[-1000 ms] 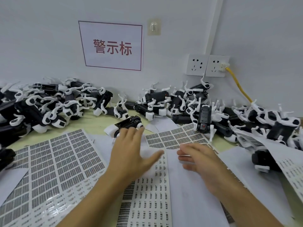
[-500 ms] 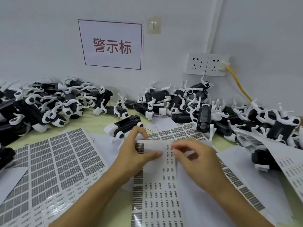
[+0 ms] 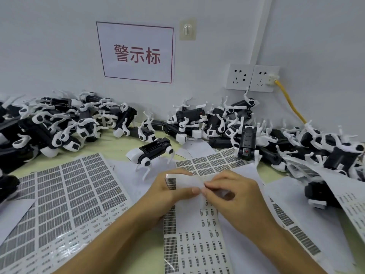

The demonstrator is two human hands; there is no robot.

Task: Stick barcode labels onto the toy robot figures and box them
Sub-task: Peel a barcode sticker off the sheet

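A narrow sheet of barcode labels (image 3: 194, 240) lies in front of me, its far end lifted. My left hand (image 3: 167, 191) grips that raised end, thumb on top. My right hand (image 3: 235, 196) pinches at the sheet's top edge right beside the left thumb; whether a label is between its fingertips I cannot tell. One black-and-white toy robot figure (image 3: 153, 152) stands alone just beyond my hands. Heaps of the same figures lie along the wall at left (image 3: 65, 123), centre (image 3: 209, 120) and right (image 3: 325, 149).
A large label sheet (image 3: 65, 198) covers the table at left; another sheet (image 3: 209, 164) lies past my hands, and more sheets at right (image 3: 353, 196). On the wall are a sign (image 3: 136, 53) and sockets (image 3: 252, 78) with a yellow cable (image 3: 290, 103).
The left hand came back from the standing figure and took the sheet's far end. Both hands drew closer, lifting and curling that end, and the right fingers now pinch at its edge.
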